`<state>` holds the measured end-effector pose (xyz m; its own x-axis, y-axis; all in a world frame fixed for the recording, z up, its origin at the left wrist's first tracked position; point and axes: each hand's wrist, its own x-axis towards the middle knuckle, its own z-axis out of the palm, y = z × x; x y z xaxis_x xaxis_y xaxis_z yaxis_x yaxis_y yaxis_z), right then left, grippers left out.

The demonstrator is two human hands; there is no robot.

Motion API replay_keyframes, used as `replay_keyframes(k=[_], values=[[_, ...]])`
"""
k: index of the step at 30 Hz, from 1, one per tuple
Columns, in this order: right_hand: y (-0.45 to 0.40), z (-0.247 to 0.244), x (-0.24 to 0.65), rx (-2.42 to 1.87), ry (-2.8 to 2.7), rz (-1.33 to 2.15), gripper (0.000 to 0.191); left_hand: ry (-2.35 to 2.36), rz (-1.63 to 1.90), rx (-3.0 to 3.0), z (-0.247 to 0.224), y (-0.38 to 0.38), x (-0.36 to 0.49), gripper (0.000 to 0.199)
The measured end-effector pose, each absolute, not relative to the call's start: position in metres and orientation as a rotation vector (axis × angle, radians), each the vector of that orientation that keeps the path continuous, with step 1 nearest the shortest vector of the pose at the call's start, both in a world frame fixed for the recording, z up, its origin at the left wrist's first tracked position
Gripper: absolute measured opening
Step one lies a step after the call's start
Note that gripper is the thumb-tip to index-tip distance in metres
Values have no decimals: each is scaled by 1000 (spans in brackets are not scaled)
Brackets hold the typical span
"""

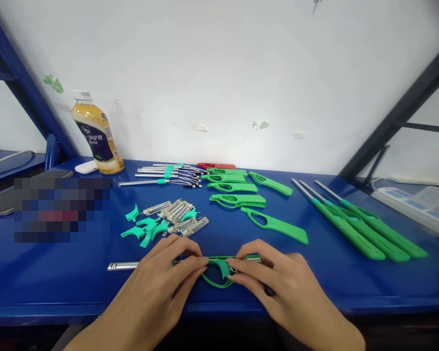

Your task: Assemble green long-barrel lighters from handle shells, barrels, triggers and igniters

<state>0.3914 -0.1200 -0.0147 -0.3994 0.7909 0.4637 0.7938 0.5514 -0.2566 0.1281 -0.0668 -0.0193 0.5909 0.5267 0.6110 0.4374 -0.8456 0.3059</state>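
Near the table's front edge lies a green lighter [221, 284] with its metal tube [122, 266] pointing left. A teal trigger [223, 267] sits inside the loop of its green body. My left hand [164, 278] pinches the lighter just left of the loop, thumb and fingertips together. On the other side, my right hand [278, 275] has its fingertips closed on the body beside the trigger, where thin white wires show. A small black piece [269, 290] peeks out under the right palm. Both hands cover much of the lighter's body.
Teal triggers [146, 228] and clear fuel tanks [183, 214] lie beyond my hands. Metal tubes with wires [161, 181], green casings [237, 200] and a red casing [216, 166] lie further back. Assembled green lighters [366, 224] are at right; a bottle [97, 134] stands back left.
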Motion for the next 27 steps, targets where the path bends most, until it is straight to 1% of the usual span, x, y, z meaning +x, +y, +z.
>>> replay_keyframes(k=[7,11,14,18,22,25,27], values=[[-121,-13,391,-1295,-2211,85,23,844,1092,2677,-15,-69,130,23],[-121,-10,391,-1367,-2247,152,25,848,1079,2670,-14,-68,131,23],[-121,-8,391,-1385,-2266,150,28,838,1086,2664,-14,-68,131,23],[-123,-7,391,-1362,-2256,158,26,832,1101,2680,-14,-68,131,24],[-124,-8,395,-1290,-2111,106,27,814,1106,2675,-13,-69,131,23],[-121,-8,404,-1267,-2015,36,22,820,1108,2677,-13,-69,131,23],[-120,-8,410,-1292,-2013,58,19,828,1112,2686,-13,-69,131,23]])
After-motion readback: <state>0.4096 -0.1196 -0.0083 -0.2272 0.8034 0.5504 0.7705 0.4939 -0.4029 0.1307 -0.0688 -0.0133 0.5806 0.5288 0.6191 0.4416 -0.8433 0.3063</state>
